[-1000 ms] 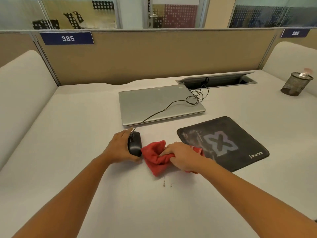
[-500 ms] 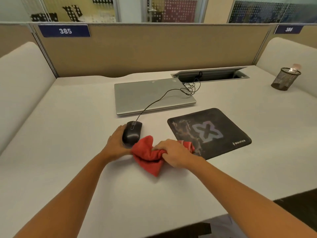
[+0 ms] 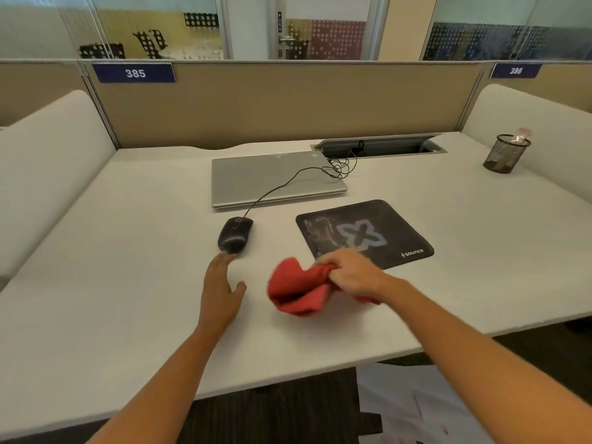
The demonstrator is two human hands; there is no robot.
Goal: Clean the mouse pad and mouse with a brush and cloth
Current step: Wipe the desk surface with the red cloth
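The left hand (image 3: 221,286), fingers straight and empty, lay just behind the mouse (image 3: 234,234) on the counter (image 3: 128,283) while the right hand (image 3: 352,272) gripped the cloth (image 3: 298,293) beside the smudged mouse pad (image 3: 384,232), probably due for wiping next.

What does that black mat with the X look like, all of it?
The mouse pad is a thin black mat, roughly square with rounded corners. A pale X emblem sits mid-pad, small white lettering by its near right corner, and dusty smears on its left part. It lies flat on the white desk. The right hand, gripping a red cloth, hides its near left corner.
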